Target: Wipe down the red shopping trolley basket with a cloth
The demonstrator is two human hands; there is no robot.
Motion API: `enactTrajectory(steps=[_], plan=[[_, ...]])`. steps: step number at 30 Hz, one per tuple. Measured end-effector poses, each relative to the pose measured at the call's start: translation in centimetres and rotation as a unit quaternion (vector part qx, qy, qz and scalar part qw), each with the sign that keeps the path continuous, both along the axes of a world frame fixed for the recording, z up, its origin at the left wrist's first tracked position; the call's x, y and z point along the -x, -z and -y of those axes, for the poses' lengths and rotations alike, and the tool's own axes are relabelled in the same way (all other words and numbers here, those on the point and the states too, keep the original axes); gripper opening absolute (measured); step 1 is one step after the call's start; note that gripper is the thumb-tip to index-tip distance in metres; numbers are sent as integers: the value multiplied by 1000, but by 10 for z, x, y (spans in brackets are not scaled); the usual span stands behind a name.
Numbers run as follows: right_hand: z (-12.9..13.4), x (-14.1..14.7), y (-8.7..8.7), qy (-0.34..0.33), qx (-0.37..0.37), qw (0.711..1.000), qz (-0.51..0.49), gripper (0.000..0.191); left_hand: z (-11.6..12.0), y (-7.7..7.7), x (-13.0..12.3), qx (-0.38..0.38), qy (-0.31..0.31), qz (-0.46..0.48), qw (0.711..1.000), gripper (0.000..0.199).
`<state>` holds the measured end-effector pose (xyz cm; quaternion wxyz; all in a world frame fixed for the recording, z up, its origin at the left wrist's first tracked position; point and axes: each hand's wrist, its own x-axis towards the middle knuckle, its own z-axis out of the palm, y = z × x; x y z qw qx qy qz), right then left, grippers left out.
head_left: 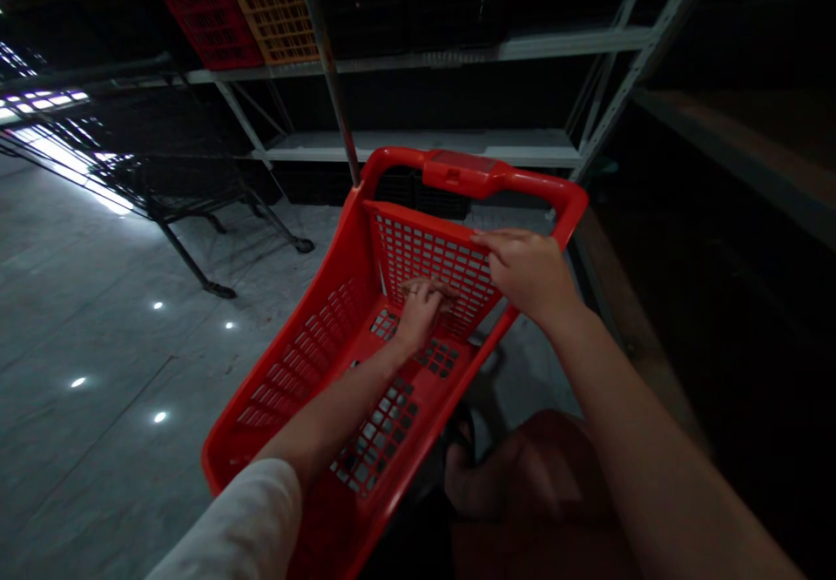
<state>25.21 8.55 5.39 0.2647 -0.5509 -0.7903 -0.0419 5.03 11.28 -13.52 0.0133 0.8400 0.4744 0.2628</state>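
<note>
A red plastic shopping cart (pixel 280 362) with slotted walls stands before me, its handlebar at the far end. My left hand (pixel 421 308) reaches down inside it, fingers bent over a crumpled brownish cloth (pixel 448 291). The cloth is pressed against the cart's upright slotted panel (pixel 418 240). At the panel's upper right corner, my right hand (pixel 530 273) is closed over the top edge, close to the cart's right rim.
Metal shelving (pixel 418 140) runs behind the cart, with a red crate (pixel 212 18) and a yellow crate (pixel 274 10) on it. A dark wire trolley (pixel 189 188) on casters stands at left. The right side is very dark.
</note>
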Motion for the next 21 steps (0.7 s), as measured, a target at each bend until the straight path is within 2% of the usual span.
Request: enactTrajectory(steps=[2, 3, 5, 7, 9, 10, 12, 14, 15, 17, 19, 21], plan=[[1, -1, 0, 0, -3, 1000, 2, 47, 14, 21, 11, 88, 75, -105, 988, 18], [1, -2, 0, 3, -3, 1000, 3, 47, 17, 26, 18, 124, 111, -147, 975, 19], [2, -3, 0, 8, 4, 1000, 5, 46, 16, 19, 32, 159, 156, -182, 958, 19], [3, -3, 0, 13, 9, 1000, 7, 46, 7, -6, 40, 127, 156, -117, 972, 19], [3, -3, 0, 16, 8, 1000, 10, 45, -5, -44, 38, 31, 123, 36, 991, 21], [4, -2, 0, 17, 6, 1000, 11, 45, -12, -63, 33, -35, 94, 127, 987, 21], [4, -1, 0, 20, 2, 1000, 13, 46, -24, -96, 16, -139, 42, 237, 961, 21], [4, 0, 0, 23, 3, 1000, 14, 46, -30, -109, -4, -180, 6, 283, 942, 20], [3, 1, -1, 23, 4, 1000, 15, 46, -29, -106, -13, -182, -5, 288, 940, 20], [3, 1, -1, 23, 8, 1000, 19, 44, -21, -83, -27, -154, -4, 253, 955, 18], [2, 0, -1, 21, 10, 999, 23, 44, -5, -48, -32, -89, 31, 145, 985, 14], [2, -1, 0, 19, 7, 1000, 23, 45, 13, -14, -27, 0, 106, -10, 994, 16]])
